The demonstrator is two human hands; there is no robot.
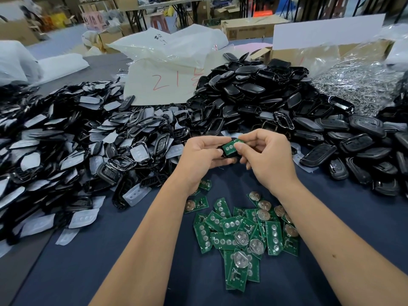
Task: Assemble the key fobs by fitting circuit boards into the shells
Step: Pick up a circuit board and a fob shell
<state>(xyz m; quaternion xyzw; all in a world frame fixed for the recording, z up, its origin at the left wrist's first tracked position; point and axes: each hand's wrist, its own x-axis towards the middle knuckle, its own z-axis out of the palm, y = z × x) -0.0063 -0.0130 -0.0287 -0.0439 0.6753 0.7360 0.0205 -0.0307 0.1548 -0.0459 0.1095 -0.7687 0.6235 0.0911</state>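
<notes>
Both hands raised above mid-table: left hand (199, 154) gripping a black shell (223, 153), right hand (263, 152) pinching a green circuit board (231, 146) onto it. Fitting step underway; next, probably squaring board within shell and pressing flat.

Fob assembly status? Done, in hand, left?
Done: cannot tell; no clearly finished fobs stand out. In hand: left hand holds a black shell while right hand presses a green board into it. Left: a pile of loose boards on the table and big shell heaps behind.
</notes>
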